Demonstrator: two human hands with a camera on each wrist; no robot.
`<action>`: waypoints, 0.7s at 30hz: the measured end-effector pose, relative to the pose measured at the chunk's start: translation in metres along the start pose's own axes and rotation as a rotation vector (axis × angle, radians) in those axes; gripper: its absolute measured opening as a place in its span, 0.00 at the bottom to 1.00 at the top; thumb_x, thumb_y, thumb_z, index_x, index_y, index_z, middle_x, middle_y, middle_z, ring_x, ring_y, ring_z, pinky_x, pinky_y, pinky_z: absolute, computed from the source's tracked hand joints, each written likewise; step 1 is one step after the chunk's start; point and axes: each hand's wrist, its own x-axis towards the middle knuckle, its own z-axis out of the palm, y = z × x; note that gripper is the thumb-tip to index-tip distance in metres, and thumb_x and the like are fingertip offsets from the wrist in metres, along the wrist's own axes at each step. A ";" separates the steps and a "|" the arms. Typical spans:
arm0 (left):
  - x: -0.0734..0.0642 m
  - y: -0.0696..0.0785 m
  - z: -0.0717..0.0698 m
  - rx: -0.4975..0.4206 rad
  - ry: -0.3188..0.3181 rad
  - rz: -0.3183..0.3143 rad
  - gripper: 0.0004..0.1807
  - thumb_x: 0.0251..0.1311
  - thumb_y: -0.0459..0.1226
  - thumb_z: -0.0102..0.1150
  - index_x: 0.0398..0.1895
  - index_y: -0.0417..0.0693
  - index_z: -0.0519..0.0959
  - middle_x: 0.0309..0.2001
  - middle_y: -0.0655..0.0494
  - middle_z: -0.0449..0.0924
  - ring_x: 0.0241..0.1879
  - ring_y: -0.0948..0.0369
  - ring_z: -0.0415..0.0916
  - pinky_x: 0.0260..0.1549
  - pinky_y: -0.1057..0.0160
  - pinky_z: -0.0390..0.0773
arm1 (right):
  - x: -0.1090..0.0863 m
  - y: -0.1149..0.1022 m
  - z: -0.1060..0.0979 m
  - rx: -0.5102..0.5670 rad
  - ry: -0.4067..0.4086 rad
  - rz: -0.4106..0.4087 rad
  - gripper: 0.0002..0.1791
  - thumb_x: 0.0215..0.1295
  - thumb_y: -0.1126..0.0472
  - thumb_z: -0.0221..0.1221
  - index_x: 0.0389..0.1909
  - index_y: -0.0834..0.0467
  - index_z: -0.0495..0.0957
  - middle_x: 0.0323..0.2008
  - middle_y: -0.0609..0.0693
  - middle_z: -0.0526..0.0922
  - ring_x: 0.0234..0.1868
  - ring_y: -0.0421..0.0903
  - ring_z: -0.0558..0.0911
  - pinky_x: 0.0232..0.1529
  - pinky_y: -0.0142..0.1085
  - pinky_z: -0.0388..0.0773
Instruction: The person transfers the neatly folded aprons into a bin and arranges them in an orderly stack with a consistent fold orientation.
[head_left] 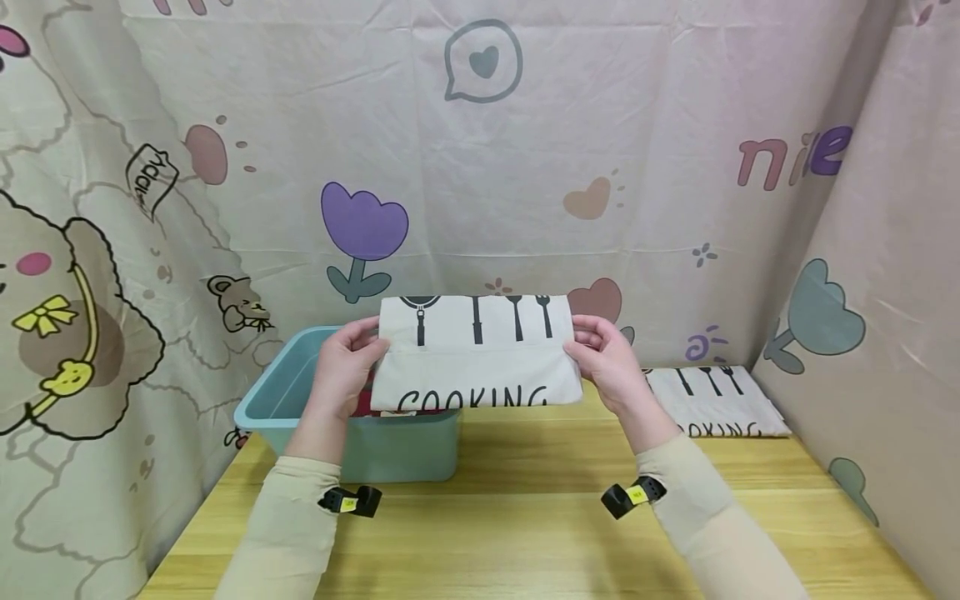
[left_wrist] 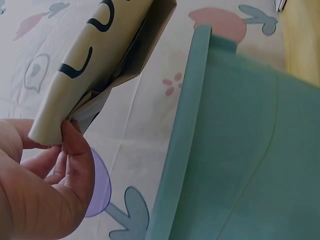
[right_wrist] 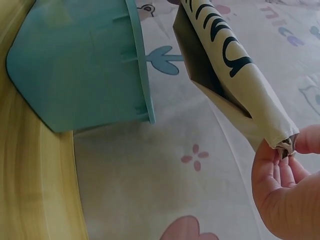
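Observation:
A folded white cloth (head_left: pixel 476 354), printed with dark kitchen utensils and the word COOKING, is held up in the air between both hands. My left hand (head_left: pixel 348 362) pinches its left end, thumb in front and fingers behind. At the right end, my right hand (head_left: pixel 606 362) pinches it the same way. Both wrist views show the cloth (left_wrist: pixel 95 65) from its lower edge, with its folded layers parting. Below and behind the left hand stands a light blue plastic bin (head_left: pixel 405 454). Something red (head_left: pixel 365 402) shows at the bin, mostly hidden by the cloth.
Another folded cloth (head_left: pixel 720 404) with the same print lies on the wooden table (head_left: pixel 525 517) at the right, partly behind my right forearm. A patterned curtain (head_left: pixel 480 167) hangs behind the table and along both sides.

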 end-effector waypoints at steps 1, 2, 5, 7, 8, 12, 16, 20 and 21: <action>0.001 0.000 -0.003 0.010 0.006 0.003 0.24 0.68 0.33 0.57 0.67 0.44 0.73 0.51 0.44 0.75 0.43 0.57 0.75 0.39 0.61 0.82 | 0.001 0.000 0.003 0.001 -0.002 0.001 0.26 0.67 0.76 0.54 0.65 0.72 0.62 0.38 0.48 0.75 0.37 0.37 0.77 0.33 0.29 0.81; 0.001 0.000 -0.005 0.018 0.009 0.006 0.24 0.68 0.33 0.57 0.67 0.44 0.73 0.52 0.45 0.75 0.43 0.57 0.75 0.39 0.61 0.82 | 0.002 0.000 0.005 0.004 -0.003 0.001 0.26 0.66 0.76 0.54 0.65 0.72 0.62 0.38 0.48 0.75 0.37 0.37 0.77 0.33 0.29 0.81; 0.004 -0.001 -0.012 0.032 0.018 0.015 0.24 0.68 0.33 0.57 0.67 0.43 0.73 0.50 0.46 0.75 0.43 0.59 0.75 0.38 0.62 0.82 | 0.005 -0.001 0.014 0.003 -0.002 0.000 0.25 0.66 0.76 0.54 0.64 0.72 0.63 0.38 0.49 0.75 0.37 0.37 0.77 0.33 0.29 0.80; 0.006 -0.001 -0.017 0.038 0.026 0.021 0.24 0.67 0.33 0.58 0.67 0.43 0.72 0.48 0.48 0.75 0.42 0.61 0.74 0.37 0.65 0.82 | 0.006 -0.001 0.019 0.003 0.000 -0.005 0.25 0.66 0.76 0.54 0.63 0.72 0.64 0.37 0.49 0.75 0.36 0.37 0.77 0.32 0.29 0.80; 0.007 -0.001 -0.019 0.035 0.029 0.024 0.25 0.67 0.33 0.58 0.67 0.42 0.72 0.47 0.50 0.75 0.41 0.62 0.74 0.36 0.66 0.81 | 0.007 -0.001 0.022 0.002 0.002 -0.008 0.25 0.65 0.76 0.54 0.63 0.71 0.64 0.37 0.49 0.76 0.36 0.38 0.77 0.32 0.29 0.80; 0.009 -0.001 -0.028 0.051 0.046 0.022 0.24 0.67 0.32 0.58 0.67 0.42 0.73 0.44 0.53 0.74 0.40 0.64 0.72 0.33 0.70 0.79 | 0.009 -0.002 0.032 0.002 0.006 -0.007 0.25 0.65 0.77 0.55 0.63 0.71 0.66 0.36 0.49 0.76 0.35 0.38 0.76 0.31 0.29 0.80; 0.012 -0.002 -0.038 0.069 0.062 0.034 0.24 0.67 0.32 0.57 0.66 0.41 0.73 0.42 0.55 0.74 0.37 0.66 0.73 0.30 0.69 0.79 | 0.012 -0.001 0.043 -0.005 0.008 0.004 0.24 0.65 0.76 0.55 0.62 0.70 0.66 0.37 0.50 0.75 0.36 0.39 0.76 0.31 0.30 0.79; 0.016 -0.001 -0.048 0.078 0.078 0.046 0.24 0.66 0.32 0.58 0.66 0.39 0.73 0.38 0.59 0.75 0.32 0.68 0.75 0.28 0.70 0.79 | 0.015 0.002 0.056 0.010 0.008 0.018 0.24 0.64 0.76 0.56 0.61 0.70 0.67 0.39 0.53 0.76 0.37 0.41 0.76 0.31 0.30 0.80; 0.016 -0.001 -0.050 0.083 0.082 0.044 0.24 0.66 0.32 0.58 0.66 0.39 0.73 0.37 0.60 0.75 0.32 0.69 0.75 0.28 0.70 0.79 | 0.016 0.002 0.059 0.014 0.008 0.022 0.24 0.64 0.77 0.56 0.61 0.70 0.67 0.40 0.54 0.76 0.37 0.41 0.76 0.31 0.30 0.80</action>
